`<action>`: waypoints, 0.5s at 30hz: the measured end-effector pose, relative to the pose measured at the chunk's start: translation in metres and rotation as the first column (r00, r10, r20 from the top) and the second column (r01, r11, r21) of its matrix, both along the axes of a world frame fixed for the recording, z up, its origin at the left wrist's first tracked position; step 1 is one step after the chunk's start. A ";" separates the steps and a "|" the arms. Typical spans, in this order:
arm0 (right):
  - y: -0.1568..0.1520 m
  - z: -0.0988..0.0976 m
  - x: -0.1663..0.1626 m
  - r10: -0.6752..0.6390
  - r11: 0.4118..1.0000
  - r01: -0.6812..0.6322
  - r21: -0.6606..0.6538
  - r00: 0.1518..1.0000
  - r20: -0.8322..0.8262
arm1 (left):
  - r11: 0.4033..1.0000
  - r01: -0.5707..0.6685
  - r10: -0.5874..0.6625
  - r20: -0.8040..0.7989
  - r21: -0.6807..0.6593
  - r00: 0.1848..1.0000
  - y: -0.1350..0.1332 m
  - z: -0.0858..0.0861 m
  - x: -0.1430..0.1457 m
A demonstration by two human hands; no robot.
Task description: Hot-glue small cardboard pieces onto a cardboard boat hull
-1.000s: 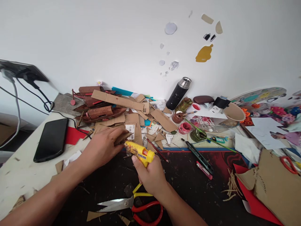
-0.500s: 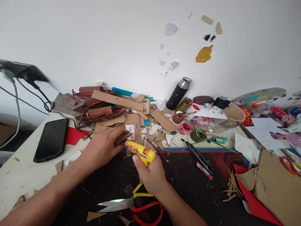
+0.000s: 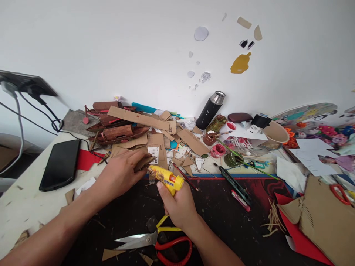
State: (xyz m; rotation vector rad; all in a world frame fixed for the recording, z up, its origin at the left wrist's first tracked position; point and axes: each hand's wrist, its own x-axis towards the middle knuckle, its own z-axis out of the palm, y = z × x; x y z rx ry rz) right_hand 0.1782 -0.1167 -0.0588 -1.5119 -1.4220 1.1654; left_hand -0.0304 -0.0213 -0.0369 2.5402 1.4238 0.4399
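My right hand (image 3: 179,205) is wrapped round a yellow glue gun (image 3: 166,178), its front end pointing left. Closed on a small brown cardboard piece (image 3: 145,162), my left hand (image 3: 124,171) hovers by the gun's front end. Most of that piece is hidden behind the fingers. The gun's tip is close to the piece; whether they touch I cannot tell. Below my right hand lie scissors (image 3: 148,239) with red and yellow handles, blades apart and pointing left. Beyond my left hand are cardboard scraps (image 3: 156,142) and brown model boats (image 3: 119,135).
At left lies a black phone (image 3: 59,165) beside a cable. A black flask (image 3: 210,110) and open paint jars (image 3: 217,150) stand at the back. A dark green cutter (image 3: 234,184) and a pencil (image 3: 185,176) lie right of the gun. Large cardboard (image 3: 328,221) covers the right side.
The glue gun has shifted very slightly to the right in my right hand's grip. Otherwise both hands and the things around them look the same.
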 end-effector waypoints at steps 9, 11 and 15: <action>0.002 0.000 0.002 0.005 1.000 -0.006 0.022 1.000 0.016 | 1.000 -0.020 0.020 0.023 -0.009 1.000 0.000 0.001 0.001; 0.002 0.000 0.002 0.002 1.000 -0.002 0.019 1.000 0.013 | 1.000 -0.015 0.015 0.027 -0.012 1.000 0.000 0.001 0.001; 0.002 0.001 0.002 -0.002 1.000 0.002 0.013 1.000 0.004 | 1.000 -0.003 0.003 0.032 -0.016 0.999 0.000 0.001 0.000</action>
